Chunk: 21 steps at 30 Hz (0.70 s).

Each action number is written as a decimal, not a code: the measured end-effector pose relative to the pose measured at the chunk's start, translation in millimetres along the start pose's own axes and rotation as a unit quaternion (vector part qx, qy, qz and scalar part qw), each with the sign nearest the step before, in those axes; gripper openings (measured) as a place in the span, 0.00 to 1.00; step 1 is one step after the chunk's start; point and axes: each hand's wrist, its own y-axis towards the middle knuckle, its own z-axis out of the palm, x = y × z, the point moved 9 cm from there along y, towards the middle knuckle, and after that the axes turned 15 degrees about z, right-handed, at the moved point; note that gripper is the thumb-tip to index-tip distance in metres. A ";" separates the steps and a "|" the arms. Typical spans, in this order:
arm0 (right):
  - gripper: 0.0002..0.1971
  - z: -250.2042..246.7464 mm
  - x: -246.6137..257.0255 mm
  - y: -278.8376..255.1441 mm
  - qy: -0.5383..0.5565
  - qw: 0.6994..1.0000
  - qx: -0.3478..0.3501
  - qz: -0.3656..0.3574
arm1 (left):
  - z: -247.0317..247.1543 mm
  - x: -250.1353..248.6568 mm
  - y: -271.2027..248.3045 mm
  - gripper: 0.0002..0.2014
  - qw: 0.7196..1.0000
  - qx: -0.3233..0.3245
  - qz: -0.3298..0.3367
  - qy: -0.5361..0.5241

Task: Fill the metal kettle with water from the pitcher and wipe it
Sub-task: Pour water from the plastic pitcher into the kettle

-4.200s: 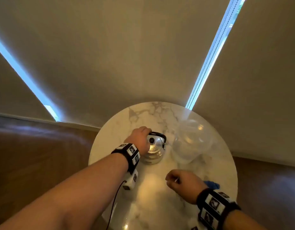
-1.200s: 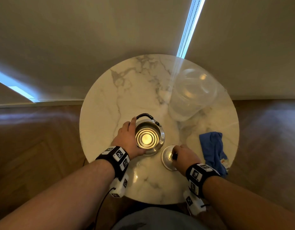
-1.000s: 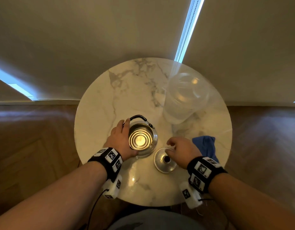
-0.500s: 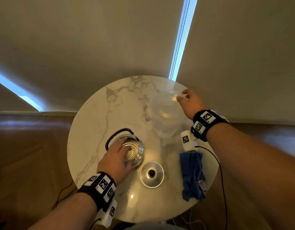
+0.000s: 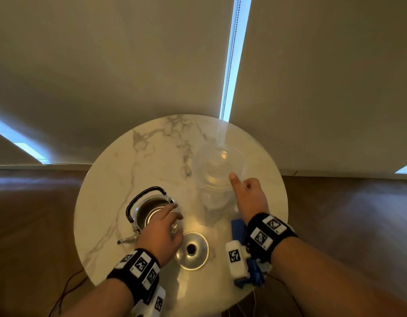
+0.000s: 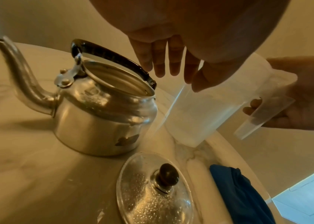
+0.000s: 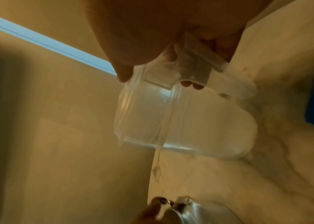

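Note:
The metal kettle (image 5: 150, 213) stands open on the round marble table (image 5: 120, 179), its black handle folded toward the far left. My left hand (image 5: 172, 213) hovers at the kettle's right rim with straight fingers (image 6: 162, 63); whether it touches is unclear. The kettle's lid (image 5: 192, 250) lies knob-up beside it. To the right is the clear plastic pitcher (image 5: 217, 177), holding water and leaning slightly. My right hand (image 5: 246, 191) grips the pitcher's handle (image 7: 194, 71), thumb against the rim. The wrist views show the kettle (image 6: 94, 113), the pitcher (image 6: 196, 113) and my right hand (image 7: 158, 75).
A blue cloth (image 5: 238, 227) lies crumpled at the table's near right edge, partly under my right wrist. Window blinds close off the far side. Wooden floor surrounds the small table, and cables hang below its near edge.
My right hand has come from the pitcher's far rim to its handle on the near side and taken hold of it. My left hand has stayed at the kettle.

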 end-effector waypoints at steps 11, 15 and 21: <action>0.44 22.6 -23.7 16.3 0.083 0.988 0.122 0.054 | -13.1 -21.4 17.9 0.23 0.995 -0.022 -0.023 -0.093; 0.29 15.7 -5.2 9.4 0.131 0.982 0.130 0.039 | -26.1 -12.9 26.4 0.26 0.980 -0.072 -0.092 -0.164; 0.30 -0.4 6.6 -6.9 0.139 0.972 0.187 0.003 | -16.5 5.4 30.5 0.37 0.888 -0.167 -0.173 -0.393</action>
